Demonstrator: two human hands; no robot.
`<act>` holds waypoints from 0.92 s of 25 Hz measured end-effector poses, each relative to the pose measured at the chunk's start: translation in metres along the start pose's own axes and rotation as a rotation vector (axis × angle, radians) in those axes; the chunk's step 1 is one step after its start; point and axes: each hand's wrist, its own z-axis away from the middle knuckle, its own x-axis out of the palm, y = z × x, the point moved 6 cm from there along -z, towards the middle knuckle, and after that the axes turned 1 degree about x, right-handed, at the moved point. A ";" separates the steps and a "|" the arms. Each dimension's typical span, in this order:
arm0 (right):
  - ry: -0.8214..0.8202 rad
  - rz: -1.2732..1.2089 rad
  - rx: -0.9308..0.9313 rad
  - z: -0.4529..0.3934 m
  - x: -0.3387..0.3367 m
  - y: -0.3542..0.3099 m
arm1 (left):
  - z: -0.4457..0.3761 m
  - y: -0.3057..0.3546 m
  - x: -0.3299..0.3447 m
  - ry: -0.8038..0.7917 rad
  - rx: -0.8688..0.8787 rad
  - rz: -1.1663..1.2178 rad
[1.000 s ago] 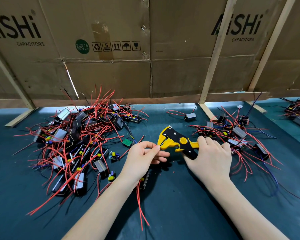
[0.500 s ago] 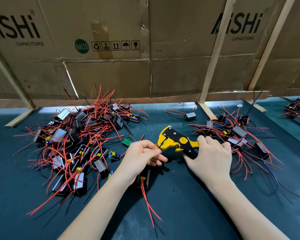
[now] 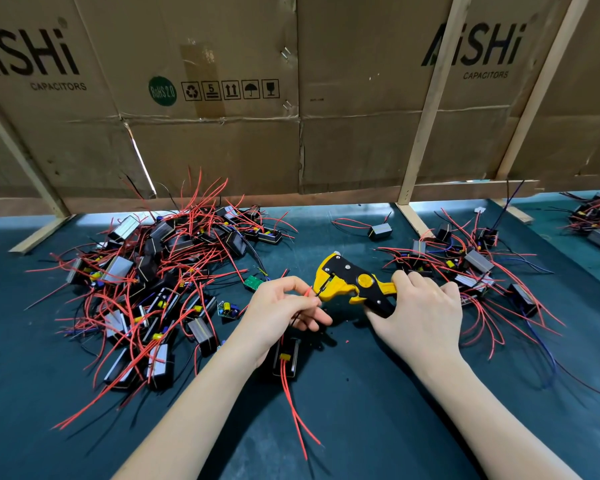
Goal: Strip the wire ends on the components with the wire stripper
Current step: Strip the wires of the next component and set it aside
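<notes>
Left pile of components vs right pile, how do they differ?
The left pile is bigger and denser than the right pile. The left pile's wires are nearly all red; the right pile also trails long blue ones. Both hold black modules and lie on the green mat.

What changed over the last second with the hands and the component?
The component under the left hand swung so its red leads trail toward the viewer's right, and the pinched wire now reaches the wire stripper head. The right hand kept its grip; both piles stayed.
</notes>
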 end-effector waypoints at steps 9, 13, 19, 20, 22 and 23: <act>0.045 -0.043 -0.042 -0.001 -0.002 0.000 | 0.002 0.004 0.001 -0.021 -0.020 0.019; 0.059 -0.040 -0.051 -0.001 -0.001 0.000 | 0.002 0.004 0.000 -0.020 -0.027 0.007; 0.069 -0.046 -0.060 0.001 0.000 -0.002 | 0.001 0.004 -0.001 -0.016 -0.024 -0.012; 0.067 -0.045 -0.062 0.001 0.000 -0.001 | 0.001 0.003 -0.002 -0.015 -0.023 -0.018; 0.058 -0.045 -0.064 0.000 0.001 -0.002 | 0.001 0.003 -0.002 -0.011 -0.022 -0.026; 0.052 -0.047 -0.066 0.000 0.001 -0.002 | 0.001 0.003 -0.002 -0.008 -0.021 -0.029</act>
